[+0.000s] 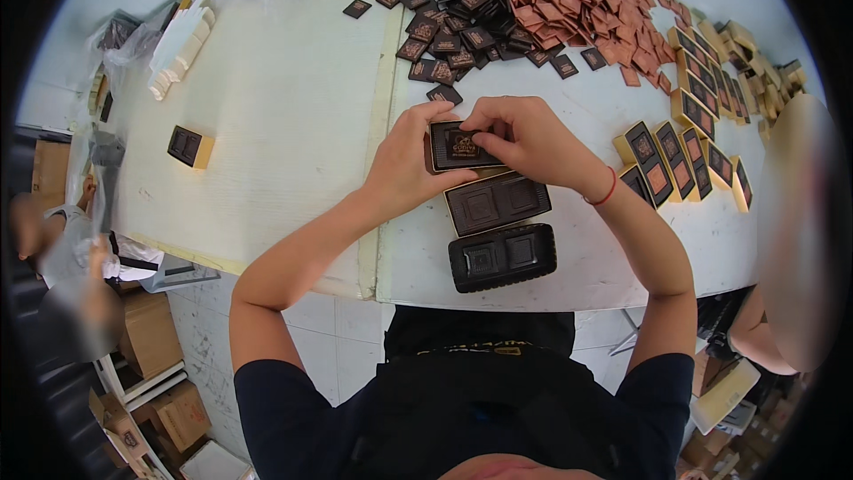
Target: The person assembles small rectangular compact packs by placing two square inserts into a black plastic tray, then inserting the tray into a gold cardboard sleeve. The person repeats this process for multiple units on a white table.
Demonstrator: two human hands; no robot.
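Note:
In the middle of the table, my left hand (402,156) grips the left end of a small gold-edged box (436,158) with a dark two-compartment tray insert. A dark flat square with gold print (460,145), like a wrapped chocolate, shows in the box's left half. My right hand (524,144) is closed, thumb and finger pinching at that square's right edge and covering the box's right half. Just nearer to me lies another gold-edged box with a dark tray (498,202), its two compartments bare. In front of it sits a loose dark two-compartment tray (502,256).
A large heap of dark squares (444,22) and copper-brown squares (577,4) lies across the far side. Several filled boxes (657,160) stand at right. One gold box (190,148) and a white stack (182,49) are at left. People are at both sides.

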